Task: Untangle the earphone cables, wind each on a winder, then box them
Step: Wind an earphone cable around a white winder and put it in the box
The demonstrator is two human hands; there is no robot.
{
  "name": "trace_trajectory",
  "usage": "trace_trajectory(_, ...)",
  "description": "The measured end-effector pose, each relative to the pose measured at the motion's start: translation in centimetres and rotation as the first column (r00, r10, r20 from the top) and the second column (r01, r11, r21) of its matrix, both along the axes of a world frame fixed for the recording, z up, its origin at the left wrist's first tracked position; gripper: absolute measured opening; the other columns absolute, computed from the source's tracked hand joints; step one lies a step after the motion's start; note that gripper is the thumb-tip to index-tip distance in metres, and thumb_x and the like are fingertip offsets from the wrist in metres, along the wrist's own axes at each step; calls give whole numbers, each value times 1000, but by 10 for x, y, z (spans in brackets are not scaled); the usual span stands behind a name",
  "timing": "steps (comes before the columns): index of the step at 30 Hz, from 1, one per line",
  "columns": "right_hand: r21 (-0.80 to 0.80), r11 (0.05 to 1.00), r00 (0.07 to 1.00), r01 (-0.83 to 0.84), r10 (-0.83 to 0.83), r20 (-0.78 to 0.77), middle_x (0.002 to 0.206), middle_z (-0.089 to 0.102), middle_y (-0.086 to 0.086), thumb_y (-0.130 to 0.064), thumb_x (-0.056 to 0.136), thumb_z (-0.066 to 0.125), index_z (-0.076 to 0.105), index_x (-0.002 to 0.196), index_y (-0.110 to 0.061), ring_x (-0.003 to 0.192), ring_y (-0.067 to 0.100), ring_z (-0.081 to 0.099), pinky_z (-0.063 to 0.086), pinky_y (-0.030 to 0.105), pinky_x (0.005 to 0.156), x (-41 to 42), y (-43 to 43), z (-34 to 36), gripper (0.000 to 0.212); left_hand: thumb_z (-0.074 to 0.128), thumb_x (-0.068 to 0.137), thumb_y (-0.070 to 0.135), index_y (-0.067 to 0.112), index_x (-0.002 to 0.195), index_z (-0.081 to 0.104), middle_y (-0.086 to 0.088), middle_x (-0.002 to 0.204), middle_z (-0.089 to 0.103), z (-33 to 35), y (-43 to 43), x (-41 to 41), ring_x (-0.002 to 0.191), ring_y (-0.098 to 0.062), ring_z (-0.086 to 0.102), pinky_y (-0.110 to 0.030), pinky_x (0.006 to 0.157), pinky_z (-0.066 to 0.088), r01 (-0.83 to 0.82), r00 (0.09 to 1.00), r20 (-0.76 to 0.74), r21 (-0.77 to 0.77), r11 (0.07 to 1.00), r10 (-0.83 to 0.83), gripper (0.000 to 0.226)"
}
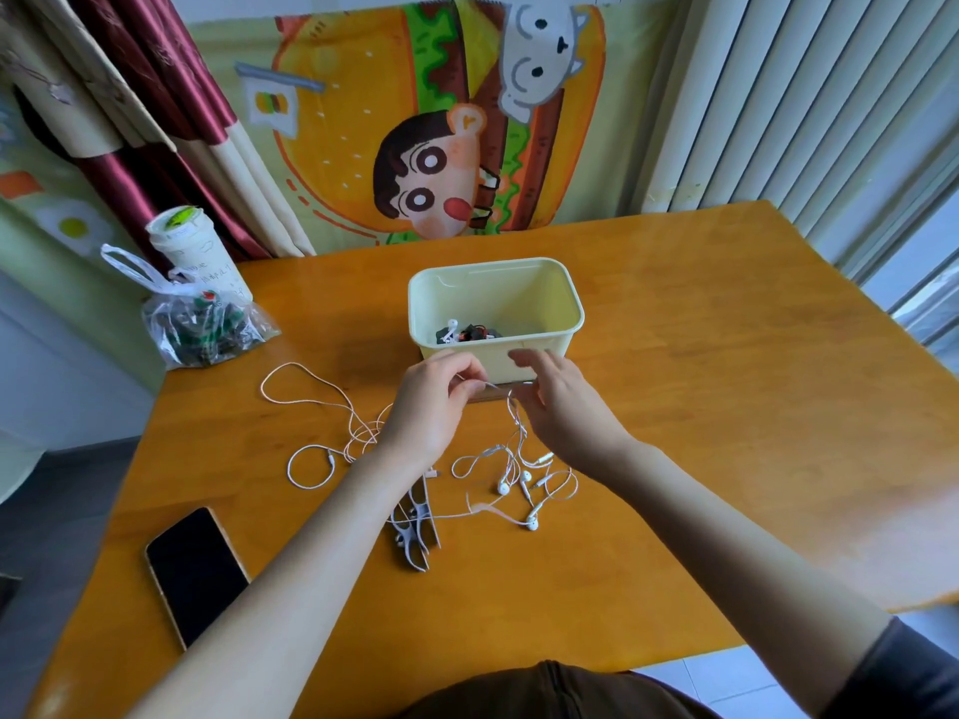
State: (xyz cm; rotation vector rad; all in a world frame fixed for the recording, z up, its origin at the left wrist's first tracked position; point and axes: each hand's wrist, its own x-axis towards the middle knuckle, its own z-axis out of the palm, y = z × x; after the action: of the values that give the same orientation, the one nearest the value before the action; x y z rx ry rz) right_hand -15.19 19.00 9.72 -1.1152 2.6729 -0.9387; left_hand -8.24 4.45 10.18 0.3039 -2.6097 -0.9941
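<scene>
Nearest the person, a dark phone (194, 573) lay face up at the left edge of the wooden surface (700, 407). Just beyond it, grey winders (412, 526) lay in a loose stack, with a white strand crossing them. To their right lay several earbuds (519, 485), their leads knotted together.

The earphone cables (332, 412) spread from there in open loops to the left, well out from the knot. Both hands were raised just above the tangle, in front of the box. The left hand (433, 402) had its fingers curled and pinched a strand. The right hand (558, 402) pinched the same strand at the thumb, its other fingers spread loosely. The length hanging from it ran down into the knot.

The pale box (495, 313) stood open just behind the hands, holding some dark bundles (467, 333) and a white earbud. A plastic bag (202, 324) and a cup (192, 246) stood far left.

Risks, as judged: pulling the held strand taut would likely tighten the knot rather than free it. The strand across the winders could drag them along. The left loops could snag the hand or forearm.
</scene>
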Motion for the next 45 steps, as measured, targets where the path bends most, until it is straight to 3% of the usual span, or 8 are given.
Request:
trace_trajectory(6,-64,995,977,-72,84,196,62,63,0,-18,91,59,66,73,-8,55,6,57,45,19,58,-1,-6,11,22,64,87,3,6,101,50,0,98,49,-2,11,-4,74,-2,58,-10,67,48,-90,992,-65,237,967,108,21)
trace_trajectory(12,-239,965,969,109,-50,241,62,66,5,-11,89,60,66,69,2,54,11,63,49,17,57,-13,-22,31,24,40,101,26,14,118,35,-2,106,58,5,40,4,71,-14,62,-27,79,53,-121,991,127,807,578,31,21)
trace_trajectory(21,-381,832,895,403,-271,354,66,68,5,-14,92,58,63,86,-6,53,12,67,58,26,57,-45,-5,47,12,52,96,15,14,109,60,2,104,57,-8,9,14,72,-5,50,-7,59,39,-165,983,120,232,959,140,15)
trace_trajectory(28,-264,796,819,545,-438,369,68,66,5,-8,88,54,53,100,-4,52,9,63,57,26,54,-59,20,25,13,44,99,19,19,85,67,4,80,67,-12,3,21,87,-24,64,-39,80,50,-4,898,429,220,975,-93,27)
trace_trajectory(32,274,889,924,366,-382,8,119,55,18,-20,93,54,57,118,-9,111,34,49,40,38,93,-53,30,-7,28,43,100,21,22,88,66,6,78,65,-14,4,21,84,-23,64,-34,70,49,22,886,451,189,982,-107,26)
trace_trajectory(35,162,987,996,18,-32,84,130,52,14,-9,91,57,55,126,-8,122,30,44,30,27,101,-21,16,-10,35,43,100,22,20,90,67,6,74,62,-13,10,17,62,-13,55,-21,54,38,56,890,434,194,979,-137,26)
trace_trajectory(38,-11,983,948,-185,182,263,103,67,7,-8,94,52,57,117,-6,96,17,63,43,18,82,9,0,-5,24,42,99,16,14,85,65,2,73,62,-9,14,12,62,-14,52,-27,58,39,78,908,386,228,971,-164,27)
trace_trajectory(45,-12,996,960,-85,85,266,73,63,2,-8,94,53,66,84,-7,44,0,52,39,9,47,3,1,1,17,50,97,19,20,108,45,1,87,62,-20,3,20,85,-17,60,-29,77,46,-18,933,341,363,932,-114,12)
